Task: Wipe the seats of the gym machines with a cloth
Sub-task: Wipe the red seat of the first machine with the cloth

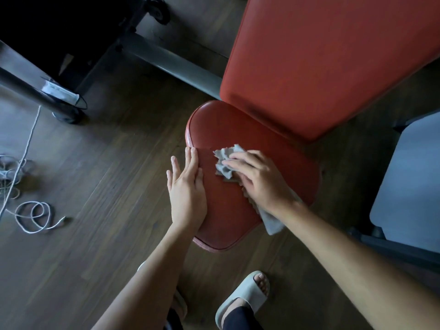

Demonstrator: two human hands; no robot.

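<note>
A red padded seat (pixel 228 129) of a gym bench sits in the middle of the view, with its long red backrest (pixel 321 55) rising to the upper right. My right hand (pixel 259 179) presses a crumpled grey cloth (pixel 225 163) flat onto the middle of the seat; a tail of the cloth hangs off the seat's near edge under my wrist. My left hand (pixel 187 186) lies flat with fingers straight along the seat's left edge, holding nothing.
Wooden floor all around. A grey metal frame tube (pixel 176 65) runs behind the seat. A dark machine base (pixel 47 91) stands at the upper left. White cables (pixel 33 217) lie coiled on the floor at left. A grey pad (pixel 412 186) is at right. My sandalled foot (pixel 247 294) is below the seat.
</note>
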